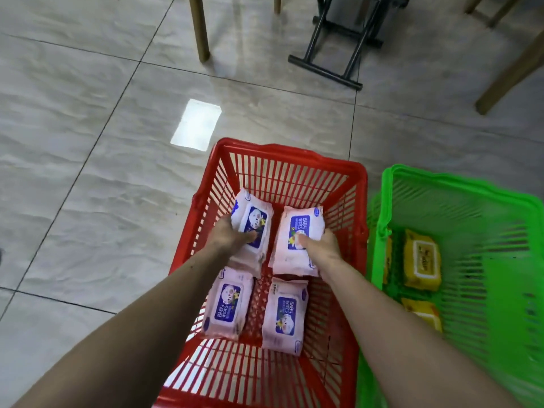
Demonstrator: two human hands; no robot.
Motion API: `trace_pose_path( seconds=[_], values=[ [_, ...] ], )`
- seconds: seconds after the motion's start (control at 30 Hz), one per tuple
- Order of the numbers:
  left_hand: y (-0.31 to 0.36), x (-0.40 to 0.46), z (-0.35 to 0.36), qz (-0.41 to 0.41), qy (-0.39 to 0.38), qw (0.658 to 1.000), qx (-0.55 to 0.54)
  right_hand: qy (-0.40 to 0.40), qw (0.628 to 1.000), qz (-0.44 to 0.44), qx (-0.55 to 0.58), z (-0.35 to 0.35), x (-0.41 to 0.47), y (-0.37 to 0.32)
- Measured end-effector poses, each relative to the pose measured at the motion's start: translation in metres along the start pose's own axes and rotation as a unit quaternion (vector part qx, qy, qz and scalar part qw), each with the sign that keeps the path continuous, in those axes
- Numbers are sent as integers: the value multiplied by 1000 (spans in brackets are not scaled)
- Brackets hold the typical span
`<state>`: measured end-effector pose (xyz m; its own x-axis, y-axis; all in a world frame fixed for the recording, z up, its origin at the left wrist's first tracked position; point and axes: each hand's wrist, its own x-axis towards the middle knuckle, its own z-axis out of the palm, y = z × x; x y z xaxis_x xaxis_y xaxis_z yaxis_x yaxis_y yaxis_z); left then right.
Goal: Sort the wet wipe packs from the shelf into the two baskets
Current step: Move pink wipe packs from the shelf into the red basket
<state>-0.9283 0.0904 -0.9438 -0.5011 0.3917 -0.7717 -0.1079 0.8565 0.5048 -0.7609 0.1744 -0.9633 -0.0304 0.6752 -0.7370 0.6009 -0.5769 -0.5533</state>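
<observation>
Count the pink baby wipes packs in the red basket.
4 visible: one in the left hand at far left, one in the right hand at far right, two lying nearer. More may be hidden underneath.

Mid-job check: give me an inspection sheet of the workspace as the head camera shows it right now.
Surface: grey tiled floor, glossy, with a bright light reflection.
Job's things: red basket holds four pink wipe packs; two lie on its bottom nearer the camera. Green basket stands at its right and holds yellow packs; two seen clearly, more possibly at the wall.
Clutter: nothing seen.
Grippers: left hand grips the far-left pink pack; right hand grips the far-right pink pack.
Cables: nothing seen.
Surroundings: black metal stand, wooden furniture legs. The shelf is out of view.
</observation>
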Motion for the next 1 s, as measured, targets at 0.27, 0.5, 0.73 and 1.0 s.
trace_pose_path(
  seconds=[0.27, 0.5, 0.73, 1.0],
  values=[
    [-26, 3, -1, 145, 106, 912, 370, 29, 963, -71, -258, -4, -13, 12],
    [17, -80, -25, 158, 95, 872, 455, -9, 927, -131, -350, -48, -93, -31],
    [115, -218, -79, 196, 88, 848, 484, -8, 901, -187, -390, -136, -228, -117],
    [256, -399, -130, 301, 65, 793, 526, 45, 885, -208, -415, -256, -391, -210]
  ],
)
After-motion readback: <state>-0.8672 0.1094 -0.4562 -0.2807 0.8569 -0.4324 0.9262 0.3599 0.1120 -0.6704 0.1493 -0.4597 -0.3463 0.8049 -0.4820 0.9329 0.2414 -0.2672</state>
